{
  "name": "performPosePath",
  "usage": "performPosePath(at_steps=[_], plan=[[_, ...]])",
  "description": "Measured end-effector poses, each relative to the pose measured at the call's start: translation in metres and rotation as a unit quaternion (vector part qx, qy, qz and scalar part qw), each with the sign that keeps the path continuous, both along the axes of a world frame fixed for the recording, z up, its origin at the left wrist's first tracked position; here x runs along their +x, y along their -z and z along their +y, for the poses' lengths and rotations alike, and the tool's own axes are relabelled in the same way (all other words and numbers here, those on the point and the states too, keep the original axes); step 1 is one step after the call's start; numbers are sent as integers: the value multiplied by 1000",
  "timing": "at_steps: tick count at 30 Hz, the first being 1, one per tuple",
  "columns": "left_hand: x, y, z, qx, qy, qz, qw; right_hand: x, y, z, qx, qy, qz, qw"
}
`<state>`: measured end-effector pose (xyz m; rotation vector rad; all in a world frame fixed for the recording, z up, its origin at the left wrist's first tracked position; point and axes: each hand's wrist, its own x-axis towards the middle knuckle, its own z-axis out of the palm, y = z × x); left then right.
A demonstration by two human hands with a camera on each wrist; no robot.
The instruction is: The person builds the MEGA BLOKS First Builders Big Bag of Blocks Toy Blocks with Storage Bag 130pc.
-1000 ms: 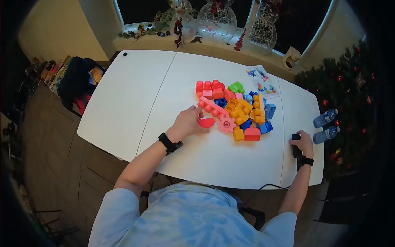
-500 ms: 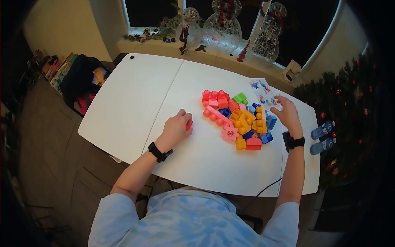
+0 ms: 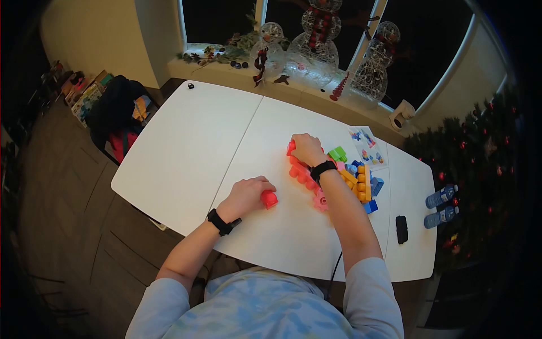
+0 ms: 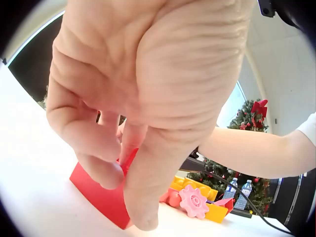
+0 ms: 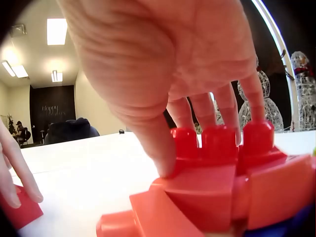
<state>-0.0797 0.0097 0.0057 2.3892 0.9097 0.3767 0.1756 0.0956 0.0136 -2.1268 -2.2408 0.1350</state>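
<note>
My left hand [image 3: 246,200] holds a red block [image 3: 270,199] between thumb and fingers, low over the white table; in the left wrist view the red block [image 4: 102,197] shows a flat side. My right hand [image 3: 307,150] is at the far left end of the block pile. In the right wrist view, its thumb and fingers are around a red block with round studs [image 5: 219,143]. Beside it lie a pink-red bar [image 3: 302,174], a pink gear [image 3: 320,201], yellow blocks [image 3: 361,185], a green block [image 3: 337,153] and blue blocks [image 3: 377,185]. The right forearm hides part of the pile.
A printed sheet [image 3: 368,148] lies behind the pile. To the right are a black object [image 3: 401,230] and two water bottles [image 3: 441,196]. A cable [image 3: 335,268] hangs by the near table edge [image 3: 282,271]. Wire snowmen [image 3: 313,53] stand on the windowsill.
The right hand let go of the black object, passed the pile's right side and reached its left end. The left hand drew the red block away from the pile, leftward and nearer.
</note>
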Motion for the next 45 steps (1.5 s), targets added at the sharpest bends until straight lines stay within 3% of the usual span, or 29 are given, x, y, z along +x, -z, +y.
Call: performPosePath(at_steps=[3,6,8,10,14,16,20,27,30,34,39,42,45], plan=[[1,-4,-5,-18,-32,43,998,3,0,-5,36,-4,4,999],[-1,-4,-12,31,-70,35,996,-6,-48,-42,111,-36,57,992],[-7,-3,-15,33,-80,40,995,-27,-95,-97,16,-28,287,957],[-9,-4,-19,-14,-85,31,996,-23,-84,-132,70,-126,213,966],[-7,0,-27,-55,-89,32,994,-32,-52,-176,-40,-116,137,983],[-6,5,-30,-26,-82,20,996,-35,-34,-182,-29,-124,156,980],[0,4,-38,41,-74,-13,996,-37,-8,-180,4,-139,168,976],[8,10,-38,14,-71,-30,997,-41,-7,-173,-11,-141,179,974],[9,8,-37,11,-76,-6,997,-38,-23,-172,-33,-145,183,972],[9,8,-40,12,-71,-39,997,-9,-75,-142,31,-58,292,954],[12,7,-42,10,-72,-49,996,47,-76,-66,159,-14,212,964],[14,7,-44,-1,-77,-47,996,69,-41,-35,108,-70,118,985],[14,8,-43,6,-86,-52,995,67,-25,-21,61,-55,123,989]])
